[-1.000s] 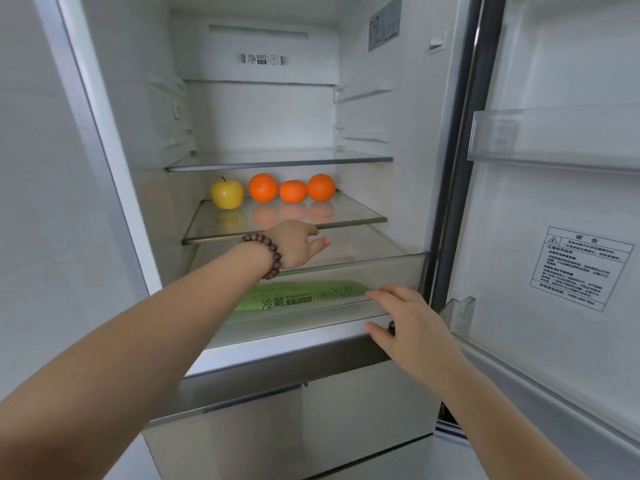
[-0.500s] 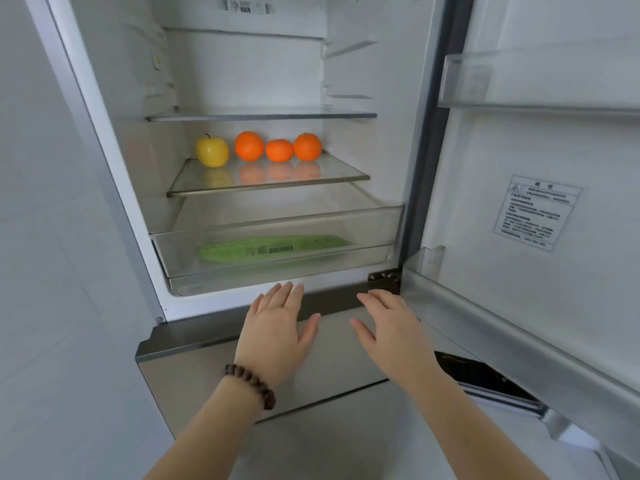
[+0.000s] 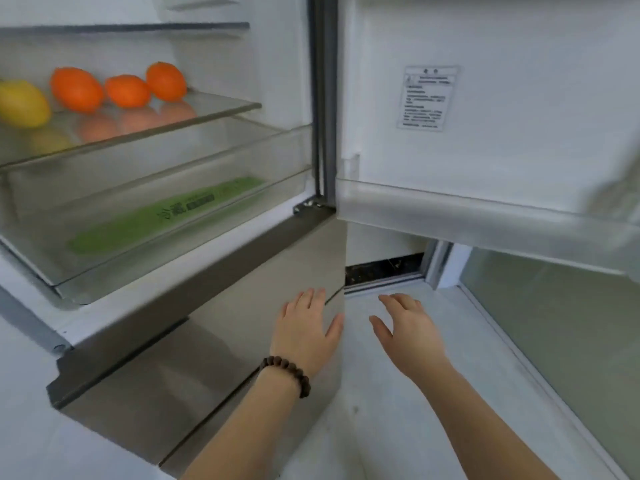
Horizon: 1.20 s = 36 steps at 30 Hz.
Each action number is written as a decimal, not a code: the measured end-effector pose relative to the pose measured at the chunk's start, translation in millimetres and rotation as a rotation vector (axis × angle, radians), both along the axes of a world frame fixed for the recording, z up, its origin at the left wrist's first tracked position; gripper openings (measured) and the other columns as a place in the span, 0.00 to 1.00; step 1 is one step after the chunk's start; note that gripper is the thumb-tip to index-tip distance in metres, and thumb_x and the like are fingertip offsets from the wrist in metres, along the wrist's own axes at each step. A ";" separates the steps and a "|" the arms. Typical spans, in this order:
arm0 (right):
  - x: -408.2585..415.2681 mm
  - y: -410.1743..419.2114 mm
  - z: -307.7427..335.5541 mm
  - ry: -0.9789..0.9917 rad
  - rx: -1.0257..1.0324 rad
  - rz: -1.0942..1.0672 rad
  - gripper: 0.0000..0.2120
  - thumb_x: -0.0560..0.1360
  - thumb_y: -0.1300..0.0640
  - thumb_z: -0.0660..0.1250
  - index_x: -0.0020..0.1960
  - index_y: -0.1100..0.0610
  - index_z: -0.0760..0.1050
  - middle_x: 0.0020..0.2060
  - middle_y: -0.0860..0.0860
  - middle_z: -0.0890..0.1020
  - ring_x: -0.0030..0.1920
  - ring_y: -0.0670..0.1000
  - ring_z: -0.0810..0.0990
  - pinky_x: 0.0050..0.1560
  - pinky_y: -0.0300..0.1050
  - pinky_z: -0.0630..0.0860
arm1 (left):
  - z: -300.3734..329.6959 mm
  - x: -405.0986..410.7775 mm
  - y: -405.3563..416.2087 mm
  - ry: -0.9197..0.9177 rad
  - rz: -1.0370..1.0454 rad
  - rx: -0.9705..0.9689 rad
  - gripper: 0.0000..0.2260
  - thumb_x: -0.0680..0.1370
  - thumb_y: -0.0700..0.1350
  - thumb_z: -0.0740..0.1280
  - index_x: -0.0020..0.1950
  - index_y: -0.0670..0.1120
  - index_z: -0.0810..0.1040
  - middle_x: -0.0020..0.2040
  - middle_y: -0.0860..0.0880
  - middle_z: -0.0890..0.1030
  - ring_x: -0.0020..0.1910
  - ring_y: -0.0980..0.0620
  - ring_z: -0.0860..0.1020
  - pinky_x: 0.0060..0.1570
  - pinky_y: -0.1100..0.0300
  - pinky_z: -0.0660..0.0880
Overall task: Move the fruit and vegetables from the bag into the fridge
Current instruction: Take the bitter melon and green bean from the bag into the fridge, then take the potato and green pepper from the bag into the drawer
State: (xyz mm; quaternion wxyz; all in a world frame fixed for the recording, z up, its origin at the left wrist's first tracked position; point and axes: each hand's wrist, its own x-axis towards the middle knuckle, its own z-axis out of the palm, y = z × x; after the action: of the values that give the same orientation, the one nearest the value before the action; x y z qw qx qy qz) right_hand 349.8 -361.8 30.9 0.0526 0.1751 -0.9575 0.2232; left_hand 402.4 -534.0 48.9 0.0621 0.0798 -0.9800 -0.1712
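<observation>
— Hands first: what do they hold?

— Nothing. The left hand (image 3: pixel 306 336), with a dark bead bracelet (image 3: pixel 285 374) at its wrist, is spread flat, palm down, fingers (image 3: pixel 311 299) apart and straight, in front of the grey lower drawer front (image 3: pixel 207 341) of the fridge (image 3: pixel 277 74). I cannot tell whether it touches the panel. The right hand (image 3: pixel 410 336) is just beside it, also open, fingers (image 3: pixel 398 301) loosely fanned and empty, over the pale floor (image 3: pixel 381 410).

— What lies just beyond the fingertips?

— Past the right fingers, a dark gap under the open fridge door (image 3: pixel 519 98) and a white frame with frosted glass (image 3: pixel 554 323) off to the right. Above both hands runs the door's clear lower bin (image 3: pixel 450 211).

— And farther up from the left fingers?

— The clear crisper drawer (image 3: pixel 156 216), above and left of the fingers, with a long green label (image 3: pixel 166 216) on its front. What is inside it is too blurred to tell.

— Where is the fruit?

— Farthest from the fingers, up and to the left, on the glass shelf (image 3: pixel 214 105) over the drawer: three oranges (image 3: pixel 126 90) in a row, close together, and a yellow apple (image 3: pixel 22 103) just left of them at the frame's edge. Their reflections show in the glass.

— Anything on the door?

— A white printed notice (image 3: pixel 426 97), well above the right fingers; its text is too small to read.
</observation>
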 end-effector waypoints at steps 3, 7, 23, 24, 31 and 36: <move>31.6 32.9 -13.1 -0.059 -0.021 -0.180 0.23 0.78 0.45 0.57 0.70 0.54 0.65 0.67 0.51 0.70 0.68 0.53 0.66 0.65 0.50 0.69 | -13.3 1.5 25.9 -0.027 -0.168 0.009 0.29 0.78 0.60 0.50 0.75 0.46 0.61 0.73 0.47 0.65 0.72 0.48 0.62 0.72 0.53 0.57; 80.0 89.9 -21.8 -0.091 -0.047 -0.434 0.23 0.78 0.46 0.58 0.70 0.55 0.66 0.67 0.51 0.71 0.67 0.54 0.67 0.64 0.49 0.70 | -20.5 6.4 76.5 -0.021 -0.393 -0.010 0.27 0.80 0.58 0.55 0.74 0.45 0.62 0.73 0.46 0.67 0.72 0.47 0.63 0.71 0.51 0.60; 354.4 313.9 -20.8 -0.061 -0.052 -1.394 0.21 0.78 0.48 0.59 0.68 0.55 0.68 0.65 0.50 0.73 0.66 0.53 0.67 0.58 0.47 0.71 | -26.2 125.3 399.3 0.055 -1.291 0.006 0.26 0.78 0.57 0.56 0.71 0.43 0.67 0.67 0.46 0.73 0.68 0.47 0.68 0.67 0.52 0.63; 374.6 325.5 -21.4 -0.062 -0.048 -1.443 0.21 0.78 0.48 0.59 0.68 0.55 0.68 0.64 0.50 0.73 0.66 0.53 0.67 0.58 0.47 0.71 | -27.3 140.6 420.5 0.046 -1.340 0.002 0.26 0.78 0.57 0.56 0.72 0.44 0.66 0.68 0.47 0.72 0.69 0.48 0.67 0.67 0.53 0.62; 509.4 413.8 -26.2 -0.032 -0.046 -1.752 0.20 0.78 0.49 0.59 0.67 0.56 0.69 0.64 0.51 0.73 0.64 0.54 0.69 0.56 0.46 0.72 | -27.6 263.2 565.6 0.019 -1.641 0.003 0.26 0.79 0.56 0.58 0.73 0.44 0.65 0.70 0.46 0.70 0.70 0.47 0.65 0.67 0.53 0.62; 591.6 474.6 -20.2 -0.002 -0.044 -1.923 0.19 0.78 0.50 0.59 0.66 0.56 0.70 0.63 0.51 0.73 0.63 0.54 0.69 0.55 0.46 0.71 | -17.2 349.4 655.6 0.063 -1.805 0.010 0.26 0.79 0.57 0.58 0.73 0.44 0.65 0.70 0.46 0.70 0.70 0.47 0.66 0.67 0.55 0.62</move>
State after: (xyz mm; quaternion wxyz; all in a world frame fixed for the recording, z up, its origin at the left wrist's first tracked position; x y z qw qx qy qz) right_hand 941.4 112.8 10.7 0.2157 -0.6860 -0.6873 0.1025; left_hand 751.9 121.6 31.7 -0.0692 -0.7242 -0.6669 -0.1612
